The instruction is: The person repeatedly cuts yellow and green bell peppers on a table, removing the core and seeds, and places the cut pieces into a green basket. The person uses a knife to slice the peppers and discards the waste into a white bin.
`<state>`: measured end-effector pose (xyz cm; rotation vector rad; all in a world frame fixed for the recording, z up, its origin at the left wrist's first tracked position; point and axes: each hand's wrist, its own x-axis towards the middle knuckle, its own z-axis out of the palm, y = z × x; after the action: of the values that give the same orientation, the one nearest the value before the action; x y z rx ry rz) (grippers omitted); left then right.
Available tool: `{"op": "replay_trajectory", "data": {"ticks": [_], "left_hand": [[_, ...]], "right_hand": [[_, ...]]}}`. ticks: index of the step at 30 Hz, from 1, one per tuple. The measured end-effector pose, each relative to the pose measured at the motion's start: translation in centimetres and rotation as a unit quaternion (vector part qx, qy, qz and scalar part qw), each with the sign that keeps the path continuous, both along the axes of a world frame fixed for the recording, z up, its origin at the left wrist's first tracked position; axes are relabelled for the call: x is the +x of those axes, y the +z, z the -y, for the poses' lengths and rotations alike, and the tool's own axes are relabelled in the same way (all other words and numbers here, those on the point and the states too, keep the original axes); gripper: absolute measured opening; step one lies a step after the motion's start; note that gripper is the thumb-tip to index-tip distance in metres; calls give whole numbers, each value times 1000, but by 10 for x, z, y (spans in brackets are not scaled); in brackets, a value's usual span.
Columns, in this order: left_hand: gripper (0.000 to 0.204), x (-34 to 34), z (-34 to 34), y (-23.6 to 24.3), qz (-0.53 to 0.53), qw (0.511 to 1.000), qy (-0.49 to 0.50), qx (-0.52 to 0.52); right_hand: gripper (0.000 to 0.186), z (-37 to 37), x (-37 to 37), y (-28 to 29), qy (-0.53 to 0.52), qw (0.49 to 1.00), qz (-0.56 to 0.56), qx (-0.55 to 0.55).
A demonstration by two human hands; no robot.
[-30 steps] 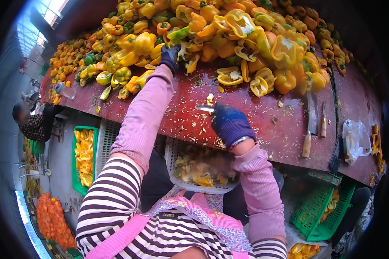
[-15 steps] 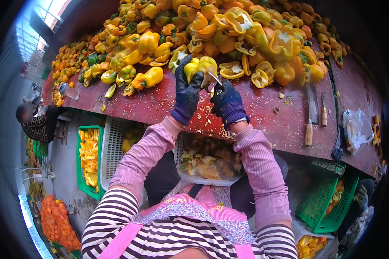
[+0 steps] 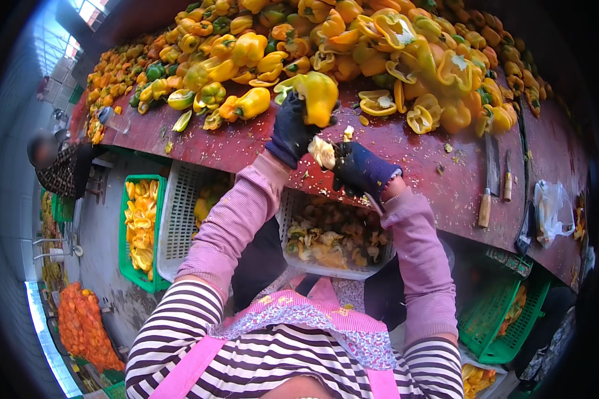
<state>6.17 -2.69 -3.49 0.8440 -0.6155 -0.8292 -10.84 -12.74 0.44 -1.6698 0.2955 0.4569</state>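
Observation:
My left hand, in a dark glove, is closed around a yellow bell pepper at the table's near edge. My right hand, also gloved, grips a pale, seedy pepper core just below that pepper, apart from it. A narrow metal blade shows under the right wrist; its handle is hidden by the hand. Beneath both hands, a white crate holds pepper cores and scraps.
A heap of yellow and orange peppers covers the far side of the red table. A cleaver, a small knife and a plastic bag lie right. A green crate of cut peppers stands left.
The knife blade has left the pepper and now points back toward my right wrist. A pale core has come out into my right hand, which has moved down and nearer me.

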Motion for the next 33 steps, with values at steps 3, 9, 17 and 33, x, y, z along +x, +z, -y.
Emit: {"op": "replay_trajectory", "data": {"ticks": [3,9,17,33], "left_hand": [[41,46,-57,18,-63,995,-41,59],[40,143,-231,14,457,734,115,488],[42,108,16,-50,768,412,177,457],[57,-36,-7,47,534,838,110,19]], "right_hand": [[21,-6,-35,-22,191,921,73,-332],[18,-13,-40,-18,95,890,57,-442],[18,3,-16,-31,-15,895,69,-441],[40,30,17,-37,-330,872,170,318]]}}
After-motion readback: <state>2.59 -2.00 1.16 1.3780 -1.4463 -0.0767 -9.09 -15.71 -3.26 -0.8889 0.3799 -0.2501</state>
